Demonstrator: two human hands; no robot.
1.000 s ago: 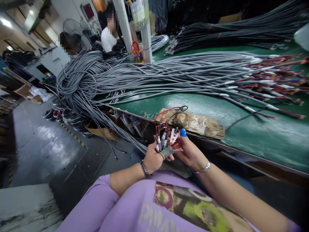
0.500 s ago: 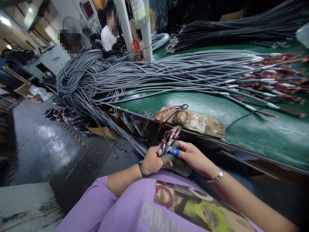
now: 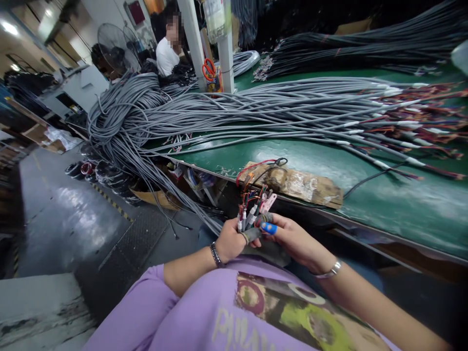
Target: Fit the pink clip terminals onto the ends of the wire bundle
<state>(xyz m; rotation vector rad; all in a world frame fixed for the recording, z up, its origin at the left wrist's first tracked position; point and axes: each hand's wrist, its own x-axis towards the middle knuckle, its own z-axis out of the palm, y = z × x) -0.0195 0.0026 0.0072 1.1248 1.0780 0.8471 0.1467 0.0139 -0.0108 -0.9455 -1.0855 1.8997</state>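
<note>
My left hand [image 3: 231, 240] is closed around several grey cable ends [image 3: 251, 218] with white tape bands and bare coloured wires fanned out above them. A grey cover with yellowish bands sits on its thumb. My right hand [image 3: 292, 235], with a blue cover on its thumb and a grey one on a finger, pinches at the right side of the same bunch. A pale pink flat piece [image 3: 269, 202], perhaps a clip, sticks up beside the wires at the right fingertips. Grey cables [image 3: 197, 209] run down from the table towards my left hand.
A thick bundle of grey cables [image 3: 234, 107] lies across the green table [image 3: 409, 209], stripped ends to the right. A worn wooden board [image 3: 310, 185] with red and black leads is at the near edge. Black cables [image 3: 351, 53] lie behind; a person [image 3: 167, 53] sits far off.
The wire ends in my hands have turned and spread apart. The pale pink piece now stands out clearly at their right. The camera view has shifted slightly.
</note>
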